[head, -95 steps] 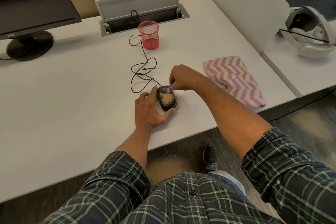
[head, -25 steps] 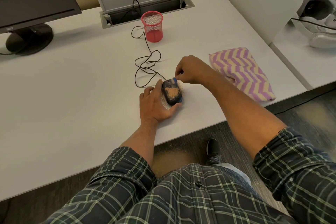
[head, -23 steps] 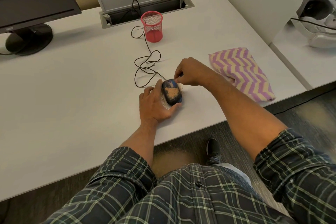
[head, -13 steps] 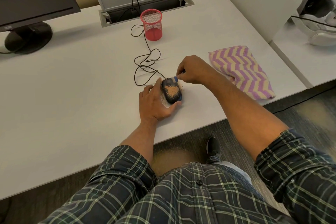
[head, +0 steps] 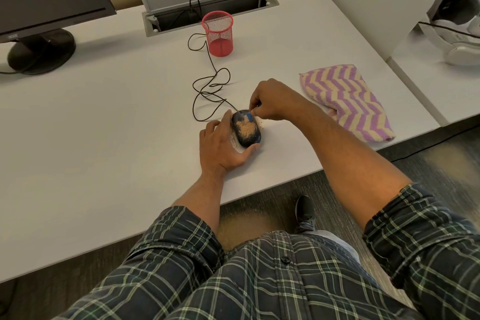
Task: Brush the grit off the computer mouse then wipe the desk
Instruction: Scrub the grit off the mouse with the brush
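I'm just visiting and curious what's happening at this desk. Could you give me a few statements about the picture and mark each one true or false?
1. The left hand grips the computer mouse. True.
2. The mouse is already clean. False: a tan patch of grit lies on its top.
3. The right hand pinches a small blue brush at the front of the mouse. True.
4. The striped cloth is in the left hand. False: it lies on the desk, untouched, to the right of both hands.
5. The red mesh cup lies tipped over. False: it stands upright.
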A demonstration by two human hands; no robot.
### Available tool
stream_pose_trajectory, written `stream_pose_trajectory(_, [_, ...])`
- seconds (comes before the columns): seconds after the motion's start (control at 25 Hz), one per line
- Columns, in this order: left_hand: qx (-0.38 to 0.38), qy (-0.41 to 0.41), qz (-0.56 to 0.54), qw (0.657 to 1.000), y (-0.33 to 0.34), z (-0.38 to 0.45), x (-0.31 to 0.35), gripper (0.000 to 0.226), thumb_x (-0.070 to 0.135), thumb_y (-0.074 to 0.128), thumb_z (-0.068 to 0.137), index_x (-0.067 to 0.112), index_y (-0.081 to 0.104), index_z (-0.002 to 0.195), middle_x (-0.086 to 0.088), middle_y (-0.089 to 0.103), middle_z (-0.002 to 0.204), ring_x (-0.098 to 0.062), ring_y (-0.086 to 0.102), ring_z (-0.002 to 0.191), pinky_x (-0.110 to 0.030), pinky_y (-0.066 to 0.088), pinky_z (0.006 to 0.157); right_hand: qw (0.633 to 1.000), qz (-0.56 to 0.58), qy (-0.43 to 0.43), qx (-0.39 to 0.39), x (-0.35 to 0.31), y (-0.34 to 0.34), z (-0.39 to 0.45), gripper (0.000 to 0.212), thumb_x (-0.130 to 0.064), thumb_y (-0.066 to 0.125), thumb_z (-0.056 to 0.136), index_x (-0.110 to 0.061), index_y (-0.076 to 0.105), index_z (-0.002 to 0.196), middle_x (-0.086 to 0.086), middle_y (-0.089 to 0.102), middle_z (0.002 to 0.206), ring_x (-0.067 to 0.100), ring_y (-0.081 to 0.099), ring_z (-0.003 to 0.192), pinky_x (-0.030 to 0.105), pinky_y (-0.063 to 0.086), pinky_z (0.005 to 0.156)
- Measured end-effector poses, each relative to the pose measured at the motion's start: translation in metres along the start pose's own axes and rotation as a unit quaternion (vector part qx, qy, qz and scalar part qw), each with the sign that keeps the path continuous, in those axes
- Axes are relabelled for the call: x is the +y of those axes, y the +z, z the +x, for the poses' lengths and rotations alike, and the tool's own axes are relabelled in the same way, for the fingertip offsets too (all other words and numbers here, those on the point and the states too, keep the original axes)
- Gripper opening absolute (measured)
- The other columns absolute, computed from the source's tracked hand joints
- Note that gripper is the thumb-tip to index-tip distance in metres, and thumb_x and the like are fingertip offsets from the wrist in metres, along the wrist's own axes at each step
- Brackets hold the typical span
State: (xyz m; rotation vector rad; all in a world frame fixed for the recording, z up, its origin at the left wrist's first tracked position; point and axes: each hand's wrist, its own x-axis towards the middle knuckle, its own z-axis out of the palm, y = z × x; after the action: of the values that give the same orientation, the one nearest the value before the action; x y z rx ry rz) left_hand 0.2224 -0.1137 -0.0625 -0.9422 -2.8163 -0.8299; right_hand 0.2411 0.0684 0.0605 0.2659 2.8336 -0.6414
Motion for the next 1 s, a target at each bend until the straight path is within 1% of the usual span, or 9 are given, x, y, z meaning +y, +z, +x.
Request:
stream_pose_trajectory(0.16, [-0.003, -0.004, -0.002, 1.0, -0.001, 0.0, 0.001, 0.105, 0.083, 0.066, 0.065, 0.019, 0.045, 0.146, 0.0, 0.065, 0.126, -0.026, 0.053, 0.116, -0.038, 0.041, 0.093, 1.0, -0.006, -0.003, -0.02, 0.002, -0.002, 0.0, 0.017, -0.011, 0.072, 0.078, -0.014, 0.081, 0.091, -0.005, 0.07, 0.072, 0.007, 0.059, 0.061, 0.02, 0.043, 0.054])
stream_pose_trajectory(0.2, [-0.005, -0.005, -0.002, 1.0, -0.002, -0.001, 0.001, 0.106, 0.083, 0.066, 0.065, 0.019, 0.045, 0.147, 0.0, 0.065, 0.127, -0.026, 0.053, 0.116, -0.039, 0.041, 0.093, 1.0, 0.001, -0.003, -0.006, 0.001, -0.003, 0.001, 0.017, -0.012, 0.072, 0.078, -0.015, 0.081, 0.092, -0.005, 0.071, 0.075, 0.007, 0.061, 0.064, 0.021, 0.045, 0.056])
stream_pose_trajectory(0.28, [-0.007, -0.004, 0.001, 1.0, -0.003, -0.001, 0.001, 0.107, 0.083, 0.065, 0.065, 0.019, 0.044, 0.148, -0.001, 0.064, 0.128, -0.027, 0.052, 0.117, -0.039, 0.042, 0.094, 0.999, 0.02, -0.013, 0.032, -0.003, -0.003, 0.002, 0.017, -0.017, 0.072, 0.081, -0.016, 0.081, 0.096, -0.002, 0.075, 0.087, 0.011, 0.065, 0.075, 0.027, 0.054, 0.068])
stream_pose_trajectory(0.36, [-0.005, -0.003, 0.003, 1.0, -0.003, -0.001, 0.001, 0.107, 0.082, 0.066, 0.066, 0.018, 0.044, 0.148, 0.0, 0.065, 0.127, -0.027, 0.053, 0.116, -0.039, 0.042, 0.093, 0.999, 0.013, -0.033, 0.035, -0.008, 0.0, 0.003, 0.018, -0.019, 0.07, 0.084, -0.017, 0.08, 0.099, -0.001, 0.075, 0.095, 0.013, 0.066, 0.083, 0.031, 0.056, 0.076])
stream_pose_trajectory(0.48, [-0.006, -0.003, 0.0, 1.0, -0.002, -0.001, 0.001, 0.105, 0.082, 0.068, 0.065, 0.02, 0.044, 0.146, 0.0, 0.065, 0.125, -0.027, 0.053, 0.116, -0.04, 0.042, 0.092, 0.999, -0.014, -0.027, -0.015, -0.011, 0.007, 0.003, 0.018, -0.018, 0.071, 0.082, -0.017, 0.08, 0.098, -0.001, 0.075, 0.094, 0.012, 0.064, 0.078, 0.026, 0.051, 0.068])
stream_pose_trajectory(0.6, [0.0, -0.004, 0.0, 1.0, -0.002, -0.001, 0.001, 0.105, 0.081, 0.069, 0.065, 0.019, 0.045, 0.146, 0.0, 0.066, 0.125, -0.027, 0.053, 0.115, -0.04, 0.043, 0.093, 1.0, -0.023, -0.002, 0.002, -0.008, 0.007, 0.001, 0.02, -0.016, 0.071, 0.078, -0.018, 0.08, 0.095, 0.0, 0.075, 0.09, 0.014, 0.065, 0.076, 0.028, 0.054, 0.068])
stream_pose_trajectory(0.76, [-0.002, -0.003, -0.001, 1.0, -0.002, -0.001, 0.001, 0.105, 0.081, 0.07, 0.066, 0.02, 0.044, 0.147, 0.0, 0.065, 0.126, -0.026, 0.053, 0.116, -0.038, 0.042, 0.094, 1.0, -0.013, 0.002, 0.004, -0.004, 0.005, -0.004, 0.02, -0.013, 0.069, 0.078, -0.018, 0.081, 0.093, -0.001, 0.075, 0.087, 0.012, 0.064, 0.072, 0.028, 0.055, 0.067])
stream_pose_trajectory(0.92, [-0.006, -0.007, -0.002, 1.0, -0.003, -0.001, 0.002, 0.107, 0.083, 0.066, 0.065, 0.019, 0.044, 0.148, 0.001, 0.064, 0.128, -0.025, 0.052, 0.118, -0.039, 0.041, 0.096, 1.0, 0.005, 0.006, 0.002, 0.001, 0.004, -0.006, 0.016, -0.014, 0.072, 0.079, -0.017, 0.081, 0.091, -0.007, 0.07, 0.076, 0.008, 0.06, 0.065, 0.021, 0.045, 0.056])
stream_pose_trajectory(1.0, [-0.005, -0.006, -0.004, 1.0, -0.003, -0.001, 0.002, 0.107, 0.085, 0.063, 0.065, 0.019, 0.044, 0.148, 0.001, 0.065, 0.128, -0.025, 0.053, 0.118, -0.039, 0.042, 0.096, 1.0, 0.013, 0.016, 0.017, 0.003, 0.006, -0.008, 0.016, -0.013, 0.071, 0.08, -0.017, 0.081, 0.093, -0.005, 0.072, 0.081, 0.009, 0.061, 0.067, 0.022, 0.048, 0.06])
